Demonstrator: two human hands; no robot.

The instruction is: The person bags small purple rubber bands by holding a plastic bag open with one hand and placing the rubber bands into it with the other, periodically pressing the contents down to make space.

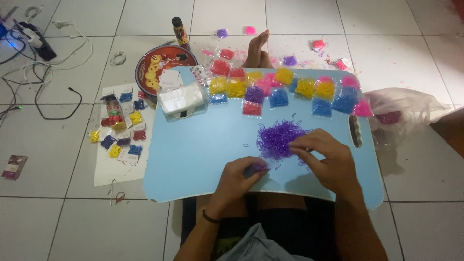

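A heap of small purple rubber bands (278,137) lies in the middle of a light blue lap table (193,154). My right hand (326,162) rests at the heap's right edge, its fingertips pinching into the bands. My left hand (239,179) sits just below the heap, fingers curled around a small bunch of purple bands (255,168). Along the table's far edge runs a row of small clear bags (285,89) filled with yellow, pink, blue, purple and red bands.
A white stack of empty little bags (181,99) stands on the table's far left. A round tin (162,63), a white sheet with more coloured packets (121,140), cables (43,72), a plastic bag (401,108) and a bare foot (258,48) lie on the tiled floor around it.
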